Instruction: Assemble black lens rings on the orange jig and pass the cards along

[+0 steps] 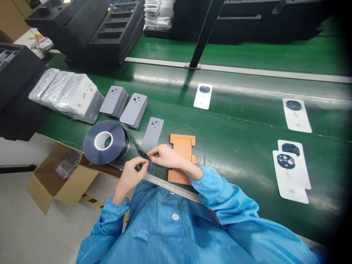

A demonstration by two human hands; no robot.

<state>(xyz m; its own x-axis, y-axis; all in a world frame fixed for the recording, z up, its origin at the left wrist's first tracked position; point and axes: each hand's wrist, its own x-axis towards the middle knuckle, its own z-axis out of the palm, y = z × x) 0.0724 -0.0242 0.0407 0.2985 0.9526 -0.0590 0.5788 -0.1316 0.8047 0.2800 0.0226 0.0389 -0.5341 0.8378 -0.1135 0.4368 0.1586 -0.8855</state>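
Observation:
My left hand (133, 173) pinches the free end of a transparent film strip (134, 143) close to the table's front edge. Against it, my right hand (164, 157) has its fingertips closed at a round black sticker (143, 154) on that strip. The strip runs from a large dark film roll (91, 145) with a white core, lying on its side to the left. Just beyond my hands is a single grey phone-back-shaped plate (153, 130) with camera holes. An orange jig plate (182, 145) lies partly under my right wrist.
Two stacks of grey plates (133, 110) and a plastic-wrapped white stack (71, 93) stand at the left. White plates with round black stickers (293, 183) lie on the green surface rightward. Black foam trays (115, 33) stand behind; an open cardboard box (74, 185) sits below left.

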